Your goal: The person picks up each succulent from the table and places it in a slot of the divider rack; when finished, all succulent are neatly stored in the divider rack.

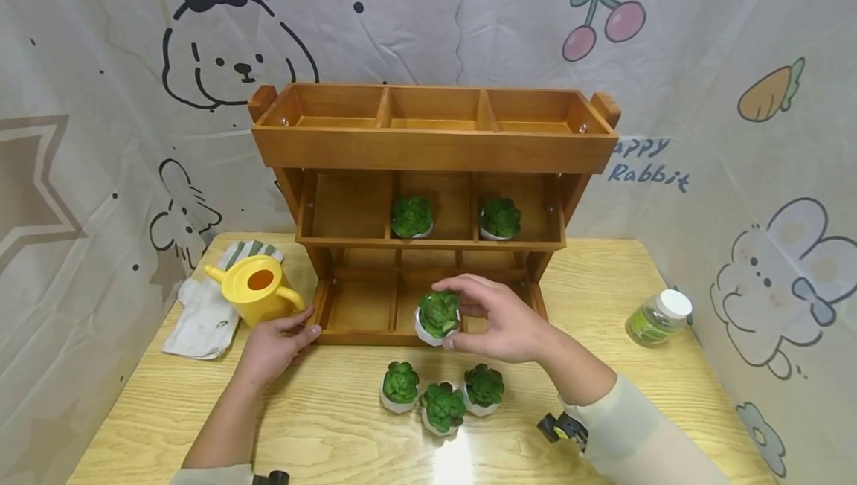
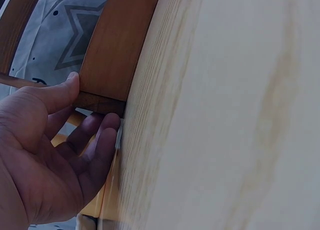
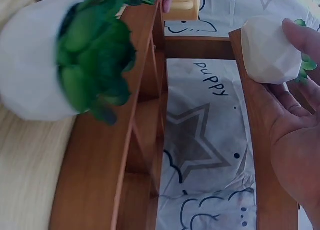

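1. Green succulent in a white faceted pot point(image 1: 438, 314): it's up in the right hand point(image 1: 495, 318), thumb on one side of the pot and fingers curled round the other, so pretty much a pinch. It's in front of the bottom tier's middle compartment; can't tell if it touches the wood.
2. Left hand point(image 1: 277, 344) is partly closed, thumb and curled fingers gripping the bottom left front corner of the three-tier brown wooden rack point(image 1: 435, 152).
3. Just in front of the rack, three more potted succulents point(image 1: 443, 408) sit bunched on the pale wood-grain worktop point(image 1: 335, 433).
4. Middle tier's got two matching plants, one in the centre compartment point(image 1: 411, 216), one in the right point(image 1: 500, 217).
5. Yellow watering can point(image 1: 251, 299) is right beside the left hand, with a white-and-green striped cloth point(image 1: 201, 321) by it.
6. Way over right: clear jar with a white lid and green label point(image 1: 652, 321).
7. Behind everything hangs a pale cartoon-print curtain point(image 1: 415, 24).
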`<state>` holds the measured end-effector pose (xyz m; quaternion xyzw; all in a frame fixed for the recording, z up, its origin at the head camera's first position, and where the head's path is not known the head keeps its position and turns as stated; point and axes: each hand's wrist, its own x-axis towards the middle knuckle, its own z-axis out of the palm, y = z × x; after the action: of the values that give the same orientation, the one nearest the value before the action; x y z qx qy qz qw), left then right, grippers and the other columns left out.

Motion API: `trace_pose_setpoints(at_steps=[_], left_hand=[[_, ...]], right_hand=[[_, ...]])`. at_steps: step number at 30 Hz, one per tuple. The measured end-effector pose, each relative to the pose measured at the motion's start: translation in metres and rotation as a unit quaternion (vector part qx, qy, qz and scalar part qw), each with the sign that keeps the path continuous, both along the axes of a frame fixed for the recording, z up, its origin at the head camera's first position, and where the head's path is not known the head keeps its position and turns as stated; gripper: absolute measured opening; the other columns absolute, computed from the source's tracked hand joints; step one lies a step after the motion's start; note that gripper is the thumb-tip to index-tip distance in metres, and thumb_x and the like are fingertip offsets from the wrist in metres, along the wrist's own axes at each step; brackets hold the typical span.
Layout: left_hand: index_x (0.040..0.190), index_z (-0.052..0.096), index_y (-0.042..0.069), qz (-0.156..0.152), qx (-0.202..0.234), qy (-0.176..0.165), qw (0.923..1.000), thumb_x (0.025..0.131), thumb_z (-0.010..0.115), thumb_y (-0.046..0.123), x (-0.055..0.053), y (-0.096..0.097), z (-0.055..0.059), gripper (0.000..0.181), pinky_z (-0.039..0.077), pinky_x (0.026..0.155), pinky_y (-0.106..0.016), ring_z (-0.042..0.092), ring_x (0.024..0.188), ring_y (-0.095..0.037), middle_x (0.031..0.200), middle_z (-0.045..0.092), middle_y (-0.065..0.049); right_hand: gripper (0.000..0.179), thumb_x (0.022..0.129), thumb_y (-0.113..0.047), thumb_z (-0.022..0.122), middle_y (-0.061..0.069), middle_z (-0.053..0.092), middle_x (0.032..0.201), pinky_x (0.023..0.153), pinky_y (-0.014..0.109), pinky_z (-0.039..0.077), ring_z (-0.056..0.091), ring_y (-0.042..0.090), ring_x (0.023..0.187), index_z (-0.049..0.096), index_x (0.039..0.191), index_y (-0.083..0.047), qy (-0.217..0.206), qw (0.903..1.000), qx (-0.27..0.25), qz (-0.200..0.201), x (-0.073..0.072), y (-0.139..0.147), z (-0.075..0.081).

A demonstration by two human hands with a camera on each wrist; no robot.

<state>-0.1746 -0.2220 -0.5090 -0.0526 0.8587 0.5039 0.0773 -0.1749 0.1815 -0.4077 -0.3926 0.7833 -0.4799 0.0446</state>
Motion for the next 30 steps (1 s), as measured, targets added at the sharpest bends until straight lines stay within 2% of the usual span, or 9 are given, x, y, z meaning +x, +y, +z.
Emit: trace_pose_setpoints(at_steps=[13, 18, 26, 30], left_hand=[[0.145, 0.062, 0.015, 0.002, 0.007, 0.0, 1.0, 0.095, 0.078, 0.036, 0.0, 0.0, 0.002, 0.056, 0.062, 0.07, -0.034, 0.071, 0.098, -0.022, 0.127, 0.072, -0.017], [0.145, 0.062, 0.015, 0.005, 0.006, 0.0, 1.0, 0.095, 0.078, 0.036, 0.001, 0.0, 0.002, 0.057, 0.061, 0.069, -0.034, 0.07, 0.093, -0.022, 0.127, 0.071, -0.018], [0.144, 0.063, 0.014, 0.006, 0.001, 0.002, 1.0, 0.094, 0.079, 0.037, 0.001, 0.0, 0.0, 0.057, 0.061, 0.066, -0.033, 0.07, 0.091, -0.019, 0.129, 0.07, -0.018], [0.144, 0.063, 0.014, 0.008, 0.002, 0.002, 1.0, 0.095, 0.079, 0.034, 0.0, 0.001, 0.0, 0.055, 0.061, 0.067, -0.033, 0.069, 0.09, -0.018, 0.128, 0.071, -0.017]], right_hand=[[0.065, 0.085, -0.011, 0.087, -0.001, 0.059, 0.136, 0.102, 0.033, 0.053, 0.06, 0.017, 0.124, 0.057, 0.143, -0.017, 0.015, 0.9997, -0.021, 0.004, -0.013, -0.03, 0.017], [0.067, 0.084, -0.012, 0.088, -0.002, 0.059, 0.137, 0.102, 0.031, 0.053, 0.059, 0.015, 0.125, 0.057, 0.142, -0.018, 0.024, 0.9996, -0.016, -0.002, -0.017, -0.042, 0.024], [0.065, 0.082, -0.016, 0.088, -0.002, 0.062, 0.135, 0.101, 0.028, 0.053, 0.062, 0.012, 0.121, 0.058, 0.14, -0.014, 0.072, 0.9974, -0.008, -0.004, -0.027, -0.06, 0.034], [0.065, 0.083, -0.017, 0.088, -0.001, 0.062, 0.135, 0.101, 0.028, 0.053, 0.063, 0.011, 0.119, 0.059, 0.14, -0.012, 0.074, 0.9972, -0.01, 0.0, -0.031, -0.069, 0.04]])
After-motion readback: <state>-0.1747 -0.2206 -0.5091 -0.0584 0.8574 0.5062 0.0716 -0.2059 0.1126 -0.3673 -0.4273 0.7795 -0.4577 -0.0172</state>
